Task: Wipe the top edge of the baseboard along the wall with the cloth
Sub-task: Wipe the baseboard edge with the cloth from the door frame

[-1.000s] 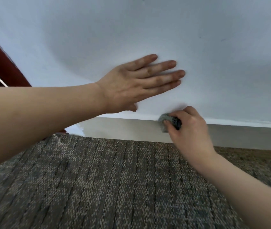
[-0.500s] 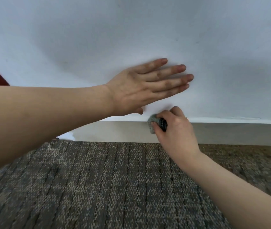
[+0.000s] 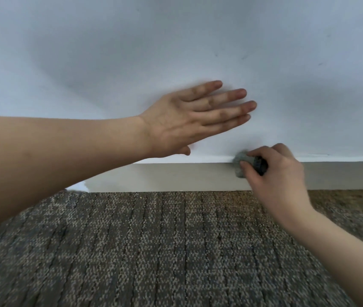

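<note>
Left hand (image 3: 189, 120) flat on matte wall (image 3: 176, 41), right hand (image 3: 273, 173) pinching bunched grey cloth (image 3: 241, 162) at smooth baseboard (image 3: 176, 177)

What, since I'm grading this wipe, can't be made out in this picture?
Head view:
- Cloth: mostly hidden inside the right hand.
- Baseboard, left end: covered by the left forearm.
- Left hand, palm contact with wall: hidden by its own back.
- Dust on the top edge: too small.

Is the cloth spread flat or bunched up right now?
Bunched: the cloth is a small wad pinched in the right hand, pressed at the top edge of the baseboard.
</note>
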